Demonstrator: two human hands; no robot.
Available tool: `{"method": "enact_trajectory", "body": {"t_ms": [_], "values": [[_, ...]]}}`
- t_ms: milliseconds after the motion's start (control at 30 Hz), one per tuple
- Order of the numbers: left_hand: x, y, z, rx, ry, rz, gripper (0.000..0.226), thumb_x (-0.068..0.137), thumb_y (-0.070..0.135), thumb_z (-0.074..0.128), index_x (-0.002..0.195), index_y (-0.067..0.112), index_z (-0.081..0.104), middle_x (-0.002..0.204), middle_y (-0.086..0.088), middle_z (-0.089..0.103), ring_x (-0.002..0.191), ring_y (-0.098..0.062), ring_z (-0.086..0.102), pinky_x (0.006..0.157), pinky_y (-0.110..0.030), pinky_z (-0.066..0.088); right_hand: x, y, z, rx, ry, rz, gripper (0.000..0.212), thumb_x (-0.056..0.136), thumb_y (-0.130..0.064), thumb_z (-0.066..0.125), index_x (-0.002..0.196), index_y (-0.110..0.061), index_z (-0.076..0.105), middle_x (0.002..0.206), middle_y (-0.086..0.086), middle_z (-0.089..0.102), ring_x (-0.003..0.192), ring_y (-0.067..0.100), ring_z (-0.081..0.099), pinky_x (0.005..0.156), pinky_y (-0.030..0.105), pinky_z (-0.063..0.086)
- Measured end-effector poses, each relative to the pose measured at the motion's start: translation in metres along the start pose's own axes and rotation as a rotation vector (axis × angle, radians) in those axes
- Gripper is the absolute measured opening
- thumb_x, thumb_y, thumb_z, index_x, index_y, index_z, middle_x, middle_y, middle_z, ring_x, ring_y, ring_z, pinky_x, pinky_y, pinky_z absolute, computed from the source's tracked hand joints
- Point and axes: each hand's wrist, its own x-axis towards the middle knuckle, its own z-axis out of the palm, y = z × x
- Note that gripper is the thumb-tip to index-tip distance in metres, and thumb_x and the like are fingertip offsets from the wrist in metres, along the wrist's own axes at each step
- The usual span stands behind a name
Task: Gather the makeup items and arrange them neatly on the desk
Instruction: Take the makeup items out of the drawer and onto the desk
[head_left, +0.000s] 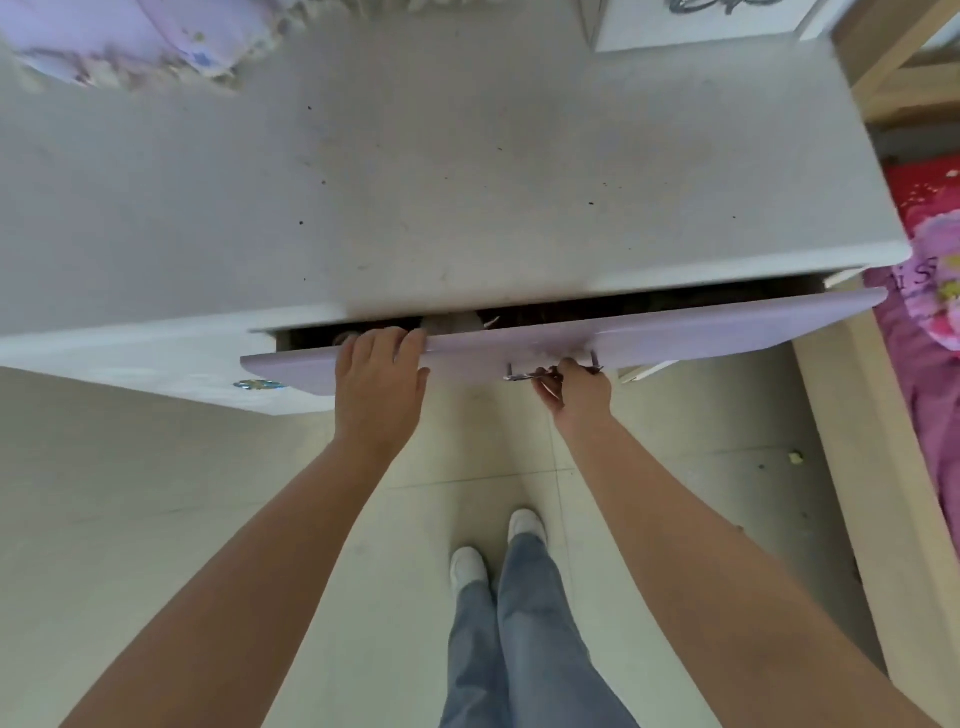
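Our left hand (376, 371) curled over the drawer (675, 332) front's top edge mid-frame; our right hand (574, 387) gripped its handle (524, 375). We judged opening underway; next, pull wider.

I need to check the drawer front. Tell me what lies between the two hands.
In the head view, only a bare stretch of the lilac drawer front lies between the left hand on its top edge and the right hand at the metal handle.

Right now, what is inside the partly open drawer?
Through the drawer gap, only a pale, blurred object beside the left hand shows; the rest is dark, covered by the desk top.
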Motion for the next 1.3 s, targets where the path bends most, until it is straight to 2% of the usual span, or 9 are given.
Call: {"method": "enact_trajectory", "body": {"t_ms": [300,400,500,600,700,767,1033,1200,1300], "values": [[-0.058,-0.006,-0.006,-0.046,-0.108,0.332,0.023,0.062,0.000,0.080,0.082,-0.001,0.067,0.072,-0.014,0.066,0.061,-0.028,0.061,0.052,-0.033,0.053,-0.039,0.032,-0.065,0.046,0.023,0.101,0.017,0.092,0.005,0.033,0.084,-0.005,0.045,0.077,0.012,0.051,0.071,0.024,0.057,0.087,0.040,0.051],[-0.062,-0.004,-0.001,-0.035,-0.112,0.376,0.022,0.060,-0.001,0.080,0.077,-0.001,0.067,0.070,-0.014,0.066,0.058,-0.028,0.061,0.051,-0.033,0.053,-0.056,0.026,-0.077,-0.393,-0.011,0.028,0.012,0.090,0.000,0.044,0.099,-0.002,0.051,0.087,0.010,0.058,0.084,0.026,0.061,0.085,0.038,0.051],[-0.064,-0.005,0.001,-0.042,-0.111,0.417,0.024,0.055,-0.002,0.081,0.074,-0.001,0.066,0.068,-0.014,0.065,0.057,-0.028,0.061,0.049,-0.028,0.051,-0.066,0.014,-0.099,-1.256,0.053,-0.669,0.017,0.080,-0.005,0.059,0.097,-0.003,0.062,0.085,0.013,0.065,0.079,0.029,0.061,0.070,0.023,0.044],[-0.065,-0.006,0.006,-0.034,-0.119,0.440,0.027,0.054,0.000,0.083,0.075,-0.001,0.066,0.069,-0.014,0.065,0.057,-0.028,0.061,0.049,-0.027,0.050,-0.065,-0.002,-0.100,-1.660,0.044,-1.417,0.029,0.066,-0.007,0.074,0.093,-0.003,0.064,0.093,0.016,0.065,0.088,0.035,0.061,0.076,0.035,0.046],[-0.071,-0.006,0.014,-0.037,-0.128,0.444,0.028,0.053,-0.002,0.083,0.075,-0.001,0.066,0.067,-0.014,0.064,0.056,-0.027,0.060,0.048,-0.027,0.049,-0.049,-0.019,-0.086,-2.161,-0.054,-1.114,0.024,0.082,-0.021,0.059,0.103,-0.010,0.061,0.111,0.010,0.062,0.106,0.031,0.054,0.088,0.037,0.039],[-0.073,-0.006,0.019,-0.049,-0.116,0.435,0.028,0.051,-0.003,0.083,0.074,0.000,0.067,0.066,-0.013,0.064,0.055,-0.026,0.060,0.048,-0.026,0.048,-0.039,-0.022,-0.085,-2.352,-0.139,-0.952,0.021,0.090,-0.025,0.049,0.104,-0.012,0.057,0.108,0.006,0.062,0.102,0.026,0.054,0.076,0.030,0.038],[-0.085,-0.009,0.030,-0.043,-0.060,0.430,0.027,0.055,-0.001,0.081,0.078,0.002,0.068,0.068,-0.010,0.065,0.056,-0.025,0.060,0.050,-0.025,0.046,-0.036,-0.012,-0.095,-2.431,-0.153,-0.958,0.021,0.093,-0.028,0.044,0.104,-0.014,0.055,0.102,0.003,0.064,0.091,0.023,0.060,0.065,0.027,0.030],[-0.085,-0.013,0.034,-0.075,-0.047,0.435,0.017,0.074,0.010,0.052,0.077,0.005,0.068,0.070,-0.008,0.065,0.058,-0.024,0.060,0.051,-0.024,0.046,-0.036,-0.011,-0.098,-2.418,-0.163,-0.935,0.025,0.093,-0.031,0.042,0.106,-0.014,0.055,0.107,0.003,0.063,0.098,0.023,0.057,0.071,0.028,0.038],[-0.082,-0.014,0.027,-0.155,-0.188,0.349,0.013,0.076,0.015,0.067,0.083,0.004,0.068,0.076,-0.010,0.067,0.067,-0.027,0.064,0.058,-0.029,0.051,-0.043,-0.014,-0.088,-2.444,-0.245,-0.797,0.038,0.088,-0.050,0.047,0.101,-0.016,0.057,0.104,0.002,0.062,0.100,0.022,0.056,0.074,0.029,0.042]]}}
